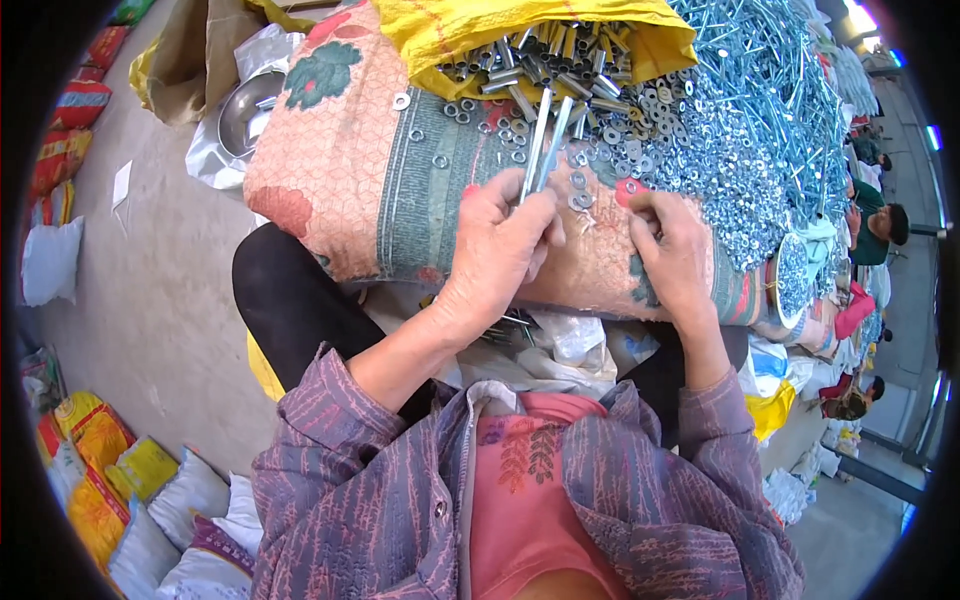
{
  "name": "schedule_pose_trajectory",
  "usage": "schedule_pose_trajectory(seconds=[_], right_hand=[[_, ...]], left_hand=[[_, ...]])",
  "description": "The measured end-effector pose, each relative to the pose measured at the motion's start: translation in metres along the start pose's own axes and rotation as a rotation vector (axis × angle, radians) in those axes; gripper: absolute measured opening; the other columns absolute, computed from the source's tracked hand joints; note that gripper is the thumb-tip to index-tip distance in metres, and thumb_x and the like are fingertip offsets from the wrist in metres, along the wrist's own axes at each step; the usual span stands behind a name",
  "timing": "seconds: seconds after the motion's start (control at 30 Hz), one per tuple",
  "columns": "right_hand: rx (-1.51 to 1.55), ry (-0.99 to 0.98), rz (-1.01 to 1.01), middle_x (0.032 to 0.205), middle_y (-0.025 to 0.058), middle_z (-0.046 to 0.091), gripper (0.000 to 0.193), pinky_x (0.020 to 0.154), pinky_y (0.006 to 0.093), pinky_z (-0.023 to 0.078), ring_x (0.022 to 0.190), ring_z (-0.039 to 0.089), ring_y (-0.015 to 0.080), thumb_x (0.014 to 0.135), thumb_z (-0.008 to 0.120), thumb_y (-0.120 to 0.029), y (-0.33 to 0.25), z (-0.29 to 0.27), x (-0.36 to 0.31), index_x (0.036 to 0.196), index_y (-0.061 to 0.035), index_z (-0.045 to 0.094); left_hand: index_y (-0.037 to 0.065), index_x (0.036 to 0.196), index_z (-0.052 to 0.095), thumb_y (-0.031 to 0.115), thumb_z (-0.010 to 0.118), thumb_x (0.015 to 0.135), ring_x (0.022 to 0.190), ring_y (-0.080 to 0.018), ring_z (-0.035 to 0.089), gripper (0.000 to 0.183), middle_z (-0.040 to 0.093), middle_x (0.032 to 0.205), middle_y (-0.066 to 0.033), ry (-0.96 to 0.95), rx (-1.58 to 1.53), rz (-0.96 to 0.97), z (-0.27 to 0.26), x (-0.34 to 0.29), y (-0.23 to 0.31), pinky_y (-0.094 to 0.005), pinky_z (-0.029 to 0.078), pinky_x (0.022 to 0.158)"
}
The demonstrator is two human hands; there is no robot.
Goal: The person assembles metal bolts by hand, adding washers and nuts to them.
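My left hand [505,235] is closed around two slim, shiny metal rods [540,145], which stick up side by side past the fingertips. Whether they are hollow I cannot tell. To the right, my right hand [672,245] rests low over the patterned padded cloth [340,190], thumb and forefinger bent together beside a red patch. Anything between those fingertips is too small to make out. A few loose flat washers [578,181] lie on the cloth between my hands. More washers [655,115] spread just beyond them.
A yellow woven sack [430,40] spills short metal tubes [545,60] at the far side. Small nuts [740,205] and long bolts [760,60] are heaped at right, near a white bowl [792,280]. A metal bowl [245,115] sits far left. Filled sacks [185,495] lie lower left; other people work far right.
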State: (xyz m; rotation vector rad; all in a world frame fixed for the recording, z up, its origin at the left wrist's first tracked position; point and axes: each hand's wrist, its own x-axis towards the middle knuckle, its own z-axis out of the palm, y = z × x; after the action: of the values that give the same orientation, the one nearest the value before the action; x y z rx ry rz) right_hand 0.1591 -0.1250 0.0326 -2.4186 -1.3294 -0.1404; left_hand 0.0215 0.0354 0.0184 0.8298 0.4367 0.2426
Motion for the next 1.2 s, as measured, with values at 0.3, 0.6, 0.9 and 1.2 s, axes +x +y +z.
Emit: schedule_pose_trajectory(seconds=[0.3, 0.6, 0.9, 1.2], right_hand=[[0.023, -0.081, -0.228, 0.076, 0.0099, 0.05, 0.026, 0.06, 0.0313, 0.045, 0.063, 0.053, 0.0206, 0.076, 0.06, -0.005, -0.018, 0.009, 0.014, 0.102, -0.0067, 0.062], [0.314, -0.017, 0.131, 0.076, 0.008, 0.054, 0.026, 0.059, 0.0285, 0.044, 0.065, 0.054, 0.0165, 0.074, 0.063, 0.0, -0.014, -0.007, 0.003, 0.1, -0.0038, 0.064], [0.137, -0.087, 0.029, 0.077, 0.0138, 0.052, 0.012, 0.063, 0.0388, 0.043, 0.071, 0.054, 0.0312, 0.075, 0.064, -0.008, -0.005, 0.004, 0.009, 0.085, -0.0041, 0.058], [0.903, -0.021, 0.504, 0.067, 0.002, 0.051, 0.006, 0.047, 0.0206, 0.039, 0.054, 0.048, 0.0083, 0.082, 0.059, -0.002, 0.001, -0.02, 0.0, 0.088, -0.0029, 0.058]], left_hand=[[0.0, 0.099, 0.056, 0.016, 0.051, 0.088, 0.042, -0.0025, 0.036, 0.019, 0.055, 0.067, -0.003, 0.014, -0.03, 0.036, -0.003, 0.0, 0.002, -0.0169, 0.025, 0.037], [-0.001, 0.099, 0.055, 0.016, 0.051, 0.087, 0.043, -0.0023, 0.036, 0.021, 0.056, 0.067, -0.002, -0.046, 0.194, 0.069, -0.003, 0.0, -0.005, -0.018, 0.025, 0.038], [0.002, 0.095, 0.055, 0.014, 0.053, 0.085, 0.045, -0.0016, 0.038, 0.015, 0.057, 0.067, -0.0022, -0.077, 0.252, 0.083, -0.001, -0.002, -0.007, -0.0172, 0.027, 0.04], [0.002, 0.078, 0.057, 0.012, 0.055, 0.083, 0.056, -0.0034, 0.041, 0.011, 0.051, 0.063, 0.003, -0.135, 0.515, 0.147, -0.001, -0.004, -0.024, -0.0212, 0.034, 0.048]])
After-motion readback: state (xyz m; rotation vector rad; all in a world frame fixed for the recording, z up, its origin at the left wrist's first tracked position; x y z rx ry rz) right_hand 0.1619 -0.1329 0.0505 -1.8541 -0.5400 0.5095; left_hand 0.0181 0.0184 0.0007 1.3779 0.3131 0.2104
